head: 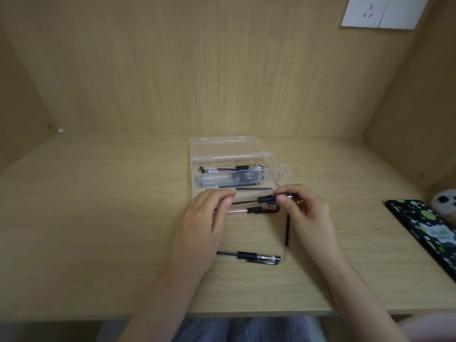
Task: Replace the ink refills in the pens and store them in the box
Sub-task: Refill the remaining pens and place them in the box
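A clear plastic box (271, 174) stands open at the desk's middle with several pens inside it. Just in front of it lies a loose black refill (255, 188). My left hand (209, 218) and my right hand (303, 211) hold one pen (265, 199) between them, the left pinching its thin end, the right gripping the black grip and clear barrel. Below it lies a second pen (249, 211), its left end under my left fingers. Another black pen (254, 257) rests nearer to me. A black refill (287, 233) lies upright beside my right wrist.
A wooden desk (98, 218) is enclosed by wooden walls behind and at both sides. A black phone (424, 228) with green spots lies at the right edge, a white object (444, 201) behind it. A wall socket (380, 11) sits at top right.
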The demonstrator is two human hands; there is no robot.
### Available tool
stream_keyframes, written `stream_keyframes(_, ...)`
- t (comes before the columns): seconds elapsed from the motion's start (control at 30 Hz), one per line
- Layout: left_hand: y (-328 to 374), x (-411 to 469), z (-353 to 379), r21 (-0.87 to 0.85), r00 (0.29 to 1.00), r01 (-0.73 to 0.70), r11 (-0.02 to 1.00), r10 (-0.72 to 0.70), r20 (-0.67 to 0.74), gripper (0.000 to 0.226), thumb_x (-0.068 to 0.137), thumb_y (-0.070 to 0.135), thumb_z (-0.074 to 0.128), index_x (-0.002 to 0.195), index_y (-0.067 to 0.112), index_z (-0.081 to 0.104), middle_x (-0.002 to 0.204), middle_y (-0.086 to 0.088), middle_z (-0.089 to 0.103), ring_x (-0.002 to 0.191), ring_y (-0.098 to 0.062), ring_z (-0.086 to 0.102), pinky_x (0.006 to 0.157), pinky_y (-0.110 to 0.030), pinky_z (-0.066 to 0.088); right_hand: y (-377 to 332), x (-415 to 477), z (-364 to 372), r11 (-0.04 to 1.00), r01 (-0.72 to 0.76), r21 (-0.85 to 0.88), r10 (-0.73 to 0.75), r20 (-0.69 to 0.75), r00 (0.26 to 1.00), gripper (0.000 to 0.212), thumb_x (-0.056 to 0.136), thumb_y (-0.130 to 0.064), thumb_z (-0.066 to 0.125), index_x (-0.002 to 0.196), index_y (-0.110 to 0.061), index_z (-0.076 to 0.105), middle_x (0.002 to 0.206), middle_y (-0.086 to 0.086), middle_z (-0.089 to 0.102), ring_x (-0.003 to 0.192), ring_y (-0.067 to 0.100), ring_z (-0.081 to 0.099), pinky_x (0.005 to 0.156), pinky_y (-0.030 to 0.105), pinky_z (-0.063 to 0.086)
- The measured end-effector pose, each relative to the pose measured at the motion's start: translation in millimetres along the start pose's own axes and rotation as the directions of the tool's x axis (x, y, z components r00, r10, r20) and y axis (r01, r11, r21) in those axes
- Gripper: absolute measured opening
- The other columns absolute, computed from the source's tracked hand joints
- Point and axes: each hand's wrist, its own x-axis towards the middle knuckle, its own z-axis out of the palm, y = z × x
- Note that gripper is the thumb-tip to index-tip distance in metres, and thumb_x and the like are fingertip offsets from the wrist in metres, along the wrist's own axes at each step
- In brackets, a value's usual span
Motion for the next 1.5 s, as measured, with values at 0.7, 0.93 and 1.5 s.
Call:
stream_keyframes(0.7, -16, 2, 16, 0.149, 0.977, -0.187, 0.971, 0.168, 0.132, 0.02, 0.082, 0.01, 0.067, 0.099, 0.02, 0.07, 0.105, 0.009, 0.062, 0.098, -0.007, 0.055, 0.085, -0.027, 0.047, -5, 85, 15, 0.993, -0.088, -0.082, 0.082, -0.07, 0.994, 0.008, 0.088, -0.011, 0.061, 0.091, -0.013, 0.069, 0.082, -0.007, 0.064, 0.07, -0.005, 0.052, 0.062, 0.002, 0.038)
stream_keyframes(0.93, -14, 1, 18, 0.209, 0.962, -0.179, 0.961, 0.127, 0.24, 0.03, 0.091, 0.02, 0.056, 0.12, 0.024, 0.06, 0.118, 0.011, 0.062, 0.108, -0.01, 0.055, 0.094, -0.026, 0.041, 16, 104, 41, 0.965, -0.034, -0.262, 0.051, 0.059, 0.997, 0.014, 0.089, -0.016, 0.06, 0.093, -0.026, 0.07, 0.098, 0.003, 0.066, 0.105, 0.014, 0.053, 0.094, 0.023, 0.041)
stream_keyframes(1.5, -10, 2, 7, 0.062, 0.994, -0.105, 0.993, 0.107, -0.037, 0.024, 0.091, 0.028, 0.047, 0.105, 0.019, 0.064, 0.098, 0.01, 0.061, 0.091, -0.005, 0.057, 0.079, -0.024, 0.045, -4, 10, 2, 0.951, 0.246, -0.184, -0.201, 0.233, 0.951, 0.015, 0.088, -0.025, 0.062, 0.1, -0.023, 0.071, 0.091, -0.016, 0.066, 0.088, 0.001, 0.055, 0.077, 0.008, 0.036)
